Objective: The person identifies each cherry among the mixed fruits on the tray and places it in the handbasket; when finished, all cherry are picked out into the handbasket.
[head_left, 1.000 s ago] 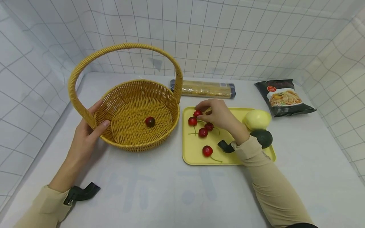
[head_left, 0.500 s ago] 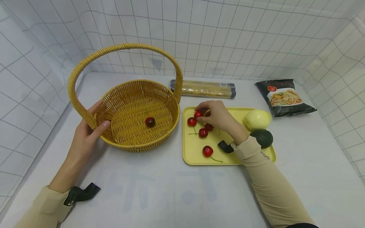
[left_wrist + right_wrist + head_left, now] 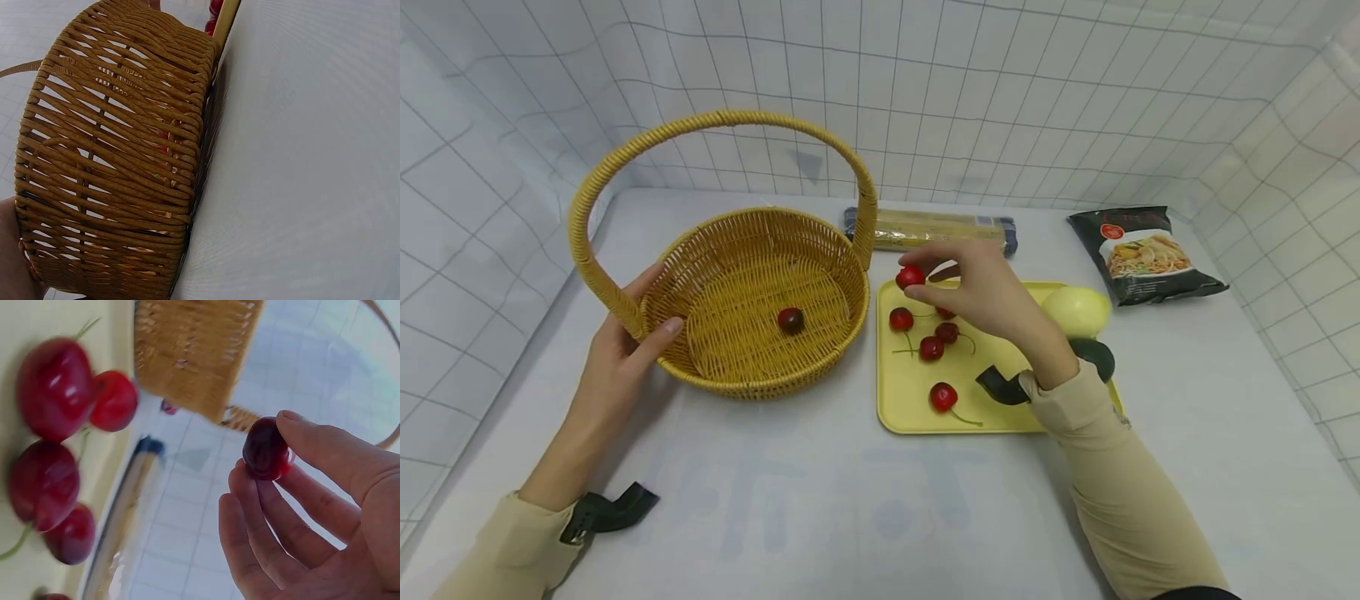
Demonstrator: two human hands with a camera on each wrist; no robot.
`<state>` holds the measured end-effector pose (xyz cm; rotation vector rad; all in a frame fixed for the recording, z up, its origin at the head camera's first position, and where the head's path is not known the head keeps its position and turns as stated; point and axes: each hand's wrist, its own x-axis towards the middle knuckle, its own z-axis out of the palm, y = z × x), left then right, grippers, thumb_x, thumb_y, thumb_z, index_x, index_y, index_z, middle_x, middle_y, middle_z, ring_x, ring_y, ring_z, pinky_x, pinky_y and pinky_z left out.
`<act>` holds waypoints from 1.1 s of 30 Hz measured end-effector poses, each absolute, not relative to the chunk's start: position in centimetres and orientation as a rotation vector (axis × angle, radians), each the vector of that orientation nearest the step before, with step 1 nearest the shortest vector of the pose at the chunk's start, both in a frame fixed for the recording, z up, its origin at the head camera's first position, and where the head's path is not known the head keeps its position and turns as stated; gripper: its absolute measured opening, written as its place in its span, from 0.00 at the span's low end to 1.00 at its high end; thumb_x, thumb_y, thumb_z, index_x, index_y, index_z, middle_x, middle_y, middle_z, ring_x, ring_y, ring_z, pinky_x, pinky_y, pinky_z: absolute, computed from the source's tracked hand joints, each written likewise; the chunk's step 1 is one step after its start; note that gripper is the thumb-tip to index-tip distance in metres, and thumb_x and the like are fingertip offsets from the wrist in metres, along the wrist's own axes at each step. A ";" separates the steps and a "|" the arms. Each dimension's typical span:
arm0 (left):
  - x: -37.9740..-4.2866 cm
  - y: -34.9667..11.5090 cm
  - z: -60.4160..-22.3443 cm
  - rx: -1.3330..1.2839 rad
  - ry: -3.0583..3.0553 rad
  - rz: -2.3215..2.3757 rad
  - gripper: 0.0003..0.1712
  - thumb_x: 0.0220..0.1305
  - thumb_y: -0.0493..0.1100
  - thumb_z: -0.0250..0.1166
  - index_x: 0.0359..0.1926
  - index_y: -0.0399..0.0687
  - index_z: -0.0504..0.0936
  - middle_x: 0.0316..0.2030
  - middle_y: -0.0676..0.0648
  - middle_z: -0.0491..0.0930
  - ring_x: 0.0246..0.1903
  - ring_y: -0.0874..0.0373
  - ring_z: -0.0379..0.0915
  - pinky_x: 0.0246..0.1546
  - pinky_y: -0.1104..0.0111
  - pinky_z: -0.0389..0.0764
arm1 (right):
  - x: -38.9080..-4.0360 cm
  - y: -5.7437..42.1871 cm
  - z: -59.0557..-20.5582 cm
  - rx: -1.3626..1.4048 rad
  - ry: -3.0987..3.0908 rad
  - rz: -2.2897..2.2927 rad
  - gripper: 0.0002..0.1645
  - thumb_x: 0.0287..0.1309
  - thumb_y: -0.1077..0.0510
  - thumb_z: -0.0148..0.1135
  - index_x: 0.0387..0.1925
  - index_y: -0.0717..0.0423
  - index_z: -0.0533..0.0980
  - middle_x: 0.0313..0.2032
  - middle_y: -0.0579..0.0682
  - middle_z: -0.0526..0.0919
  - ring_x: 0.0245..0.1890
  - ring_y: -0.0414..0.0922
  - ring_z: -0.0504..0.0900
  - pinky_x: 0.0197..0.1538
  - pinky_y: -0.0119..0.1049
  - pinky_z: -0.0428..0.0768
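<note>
Head: one cherry (image 3: 791, 321) in the basket (image 3: 758, 388), left hand (image 3: 625, 346) gripping its left rim; right hand (image 3: 983, 290) pinching a second cherry (image 3: 912, 277); apparently five more cherries (image 3: 932, 348) left on the right-hand tray (image 3: 913, 419). Left wrist: most fingers out of sight. Right wrist: the second cherry apart from the tray.

Worktop (image 3: 820, 508): bright, soft shadows
Cherries (image 3: 55, 389): small highlights, blurred in right wrist view
Basket (image 3: 119, 150): outer wall shaded
</note>
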<state>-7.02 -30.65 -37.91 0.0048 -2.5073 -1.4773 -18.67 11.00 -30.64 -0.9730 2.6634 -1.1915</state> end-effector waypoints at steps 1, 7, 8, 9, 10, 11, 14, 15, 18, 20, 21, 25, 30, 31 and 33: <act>-7.0 -30.6 -37.9 0.006 -2.508 -1.478 0.40 0.79 0.46 0.60 0.84 0.70 0.56 0.81 0.49 0.60 0.73 0.68 0.59 0.67 0.76 0.57 | -18.4 10.8 -30.4 -0.999 2.659 -1.196 0.19 0.65 0.55 0.75 0.56 0.51 0.86 0.47 0.45 0.90 0.49 0.42 0.86 0.58 0.46 0.83; -6.9 -30.6 -37.9 0.011 -2.500 -1.479 0.40 0.79 0.46 0.60 0.84 0.69 0.56 0.81 0.49 0.60 0.73 0.68 0.58 0.68 0.76 0.56 | -16.8 9.3 -29.8 -1.156 2.607 -1.214 0.18 0.64 0.56 0.75 0.55 0.52 0.86 0.46 0.43 0.90 0.49 0.40 0.85 0.55 0.43 0.83; -6.9 -30.6 -37.9 0.011 -2.499 -1.480 0.40 0.79 0.45 0.60 0.84 0.69 0.56 0.81 0.49 0.60 0.73 0.68 0.58 0.68 0.76 0.56 | -16.5 9.0 -29.9 -1.178 2.598 -1.214 0.18 0.64 0.56 0.75 0.55 0.52 0.86 0.46 0.42 0.90 0.49 0.39 0.85 0.55 0.43 0.84; -6.9 -30.6 -37.9 0.011 -2.498 -1.481 0.40 0.79 0.45 0.60 0.84 0.69 0.56 0.81 0.49 0.60 0.73 0.68 0.58 0.68 0.75 0.56 | -16.3 8.7 -29.9 -1.201 2.585 -1.218 0.18 0.64 0.57 0.75 0.55 0.53 0.86 0.46 0.42 0.90 0.49 0.39 0.85 0.54 0.43 0.84; -6.9 -30.6 -37.8 0.011 -2.500 -1.481 0.40 0.79 0.46 0.60 0.84 0.69 0.56 0.81 0.49 0.60 0.73 0.68 0.58 0.68 0.75 0.56 | -16.0 8.4 -30.0 -1.221 2.577 -1.219 0.18 0.63 0.57 0.76 0.54 0.53 0.86 0.45 0.42 0.90 0.48 0.38 0.85 0.52 0.41 0.84; -6.9 -30.6 -37.8 0.010 -2.500 -1.483 0.40 0.79 0.46 0.60 0.84 0.69 0.56 0.81 0.49 0.60 0.73 0.68 0.59 0.68 0.75 0.56 | -15.7 8.0 -30.1 -1.244 2.573 -1.212 0.19 0.63 0.57 0.76 0.54 0.53 0.86 0.45 0.41 0.90 0.48 0.37 0.85 0.51 0.40 0.84; -6.9 -30.6 -37.8 0.012 -2.504 -1.492 0.39 0.79 0.46 0.59 0.84 0.69 0.55 0.81 0.49 0.59 0.73 0.67 0.59 0.68 0.76 0.58 | -14.9 7.1 -30.5 -1.326 2.582 -1.177 0.20 0.62 0.56 0.77 0.54 0.54 0.86 0.45 0.42 0.90 0.46 0.38 0.85 0.47 0.37 0.82; -6.9 -30.6 -37.8 0.014 -2.505 -1.494 0.39 0.79 0.46 0.59 0.84 0.69 0.55 0.81 0.49 0.59 0.73 0.66 0.60 0.67 0.76 0.58 | -14.7 6.8 -30.6 -1.351 2.586 -1.168 0.20 0.62 0.56 0.77 0.54 0.55 0.85 0.45 0.43 0.90 0.45 0.38 0.85 0.46 0.36 0.81; -7.0 -30.5 -37.8 0.015 -2.507 -1.498 0.40 0.79 0.46 0.59 0.84 0.70 0.55 0.81 0.49 0.59 0.73 0.66 0.60 0.68 0.75 0.58 | -14.1 6.2 -31.0 -1.408 2.590 -1.150 0.21 0.62 0.57 0.77 0.55 0.57 0.85 0.46 0.44 0.90 0.44 0.40 0.85 0.45 0.34 0.80; -7.0 -30.5 -37.8 0.015 -2.507 -1.497 0.40 0.79 0.46 0.60 0.84 0.70 0.55 0.81 0.50 0.59 0.73 0.66 0.59 0.68 0.75 0.57 | -13.9 5.9 -31.2 -1.422 2.573 -1.159 0.21 0.63 0.58 0.76 0.55 0.58 0.85 0.47 0.46 0.90 0.43 0.41 0.86 0.47 0.34 0.82; -7.1 -30.5 -37.8 0.014 -2.507 -1.495 0.40 0.79 0.46 0.60 0.84 0.70 0.55 0.81 0.49 0.59 0.73 0.66 0.59 0.68 0.75 0.57 | -13.9 5.8 -31.2 -1.425 2.568 -1.161 0.21 0.63 0.58 0.76 0.56 0.59 0.84 0.47 0.46 0.90 0.43 0.42 0.86 0.47 0.34 0.83; -7.1 -30.5 -37.9 0.014 -2.510 -1.484 0.40 0.79 0.46 0.60 0.84 0.70 0.55 0.82 0.50 0.59 0.74 0.66 0.58 0.68 0.76 0.56 | -14.0 5.7 -31.5 -1.425 2.605 -1.154 0.22 0.63 0.58 0.76 0.57 0.60 0.84 0.49 0.49 0.90 0.45 0.44 0.86 0.49 0.38 0.84; -7.0 -30.5 -37.9 0.016 -2.508 -1.490 0.40 0.79 0.46 0.60 0.84 0.70 0.55 0.82 0.49 0.59 0.74 0.66 0.58 0.69 0.76 0.56 | -14.8 6.6 -31.1 -1.368 2.714 -1.182 0.23 0.62 0.58 0.76 0.57 0.59 0.83 0.51 0.51 0.89 0.47 0.45 0.86 0.51 0.39 0.84; -7.0 -30.6 -37.9 0.015 -2.504 -1.495 0.40 0.79 0.46 0.60 0.84 0.70 0.56 0.82 0.49 0.59 0.74 0.66 0.58 0.69 0.75 0.55 | -14.9 6.8 -30.9 -1.352 2.731 -1.194 0.22 0.63 0.58 0.76 0.57 0.58 0.84 0.52 0.51 0.89 0.48 0.45 0.87 0.52 0.39 0.84; -7.1 -30.6 -37.9 0.011 -2.495 -1.505 0.40 0.78 0.45 0.60 0.84 0.69 0.56 0.82 0.49 0.59 0.74 0.66 0.57 0.69 0.75 0.55 | -15.3 7.4 -30.6 -1.311 2.757 -1.213 0.21 0.63 0.57 0.76 0.56 0.57 0.84 0.52 0.51 0.89 0.47 0.45 0.87 0.52 0.40 0.84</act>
